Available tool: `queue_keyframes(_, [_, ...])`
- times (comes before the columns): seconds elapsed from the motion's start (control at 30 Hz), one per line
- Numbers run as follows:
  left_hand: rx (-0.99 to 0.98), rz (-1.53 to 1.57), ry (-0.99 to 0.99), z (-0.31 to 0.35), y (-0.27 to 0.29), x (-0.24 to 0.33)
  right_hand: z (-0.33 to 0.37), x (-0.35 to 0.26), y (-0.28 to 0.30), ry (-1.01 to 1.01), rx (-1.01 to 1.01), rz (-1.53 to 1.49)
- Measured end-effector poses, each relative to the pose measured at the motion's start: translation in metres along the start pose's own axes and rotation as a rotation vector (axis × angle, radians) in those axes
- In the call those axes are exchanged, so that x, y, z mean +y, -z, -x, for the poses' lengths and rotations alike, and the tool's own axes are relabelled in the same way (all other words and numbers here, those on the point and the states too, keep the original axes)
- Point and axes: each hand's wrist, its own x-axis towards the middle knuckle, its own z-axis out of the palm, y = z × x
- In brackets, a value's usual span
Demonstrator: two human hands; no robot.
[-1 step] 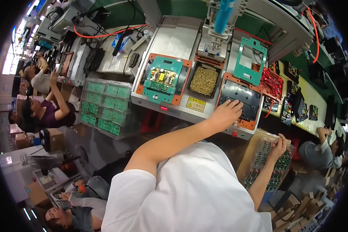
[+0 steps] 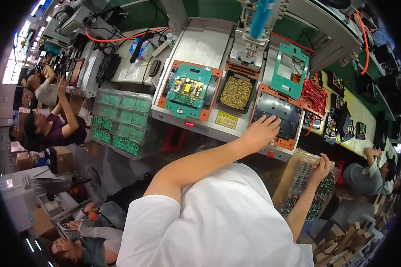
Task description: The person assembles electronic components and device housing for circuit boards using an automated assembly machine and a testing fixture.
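My left hand (image 2: 263,130) lies with its fingers stretched over the near edge of a black plastic housing (image 2: 278,110), which sits in an orange fixture (image 2: 286,143) on the right of the machine. Down at the right, my right hand (image 2: 321,167) pinches the top edge of a clear plastic tray (image 2: 304,156) filled with small green circuit boards. Behind the housing stands a teal frame (image 2: 305,57). In the left fixture, a teal plate (image 2: 171,107) surrounds a circuit board (image 2: 188,90) with a yellow component.
A dark bin of brass-coloured screws (image 2: 237,92) stands between the fixtures, below a blue cylinder (image 2: 259,20). Stacked clear trays of green boards (image 2: 120,118) are at the left. Red wires (image 2: 313,95) lie to the right. Other people sit at both sides.
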Motion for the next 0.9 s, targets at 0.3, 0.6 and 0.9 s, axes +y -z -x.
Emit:
queue_keyframes(0.3, [-0.021, -0.095, -0.008, -0.001, -0.009, -0.017, 0.001, -0.003, -0.046, 0.036, -0.109, 0.194])
queue_keyframes(0.6, [-0.034, -0.058, -0.034, -0.003, -0.001, -0.023, 0.003, -0.009, -0.052, 0.038, -0.107, 0.237])
queue_keyframes(0.9, [-0.039, -0.050, -0.036, 0.002, 0.001, -0.026, 0.008, -0.013, -0.047, 0.063, -0.117, 0.301])
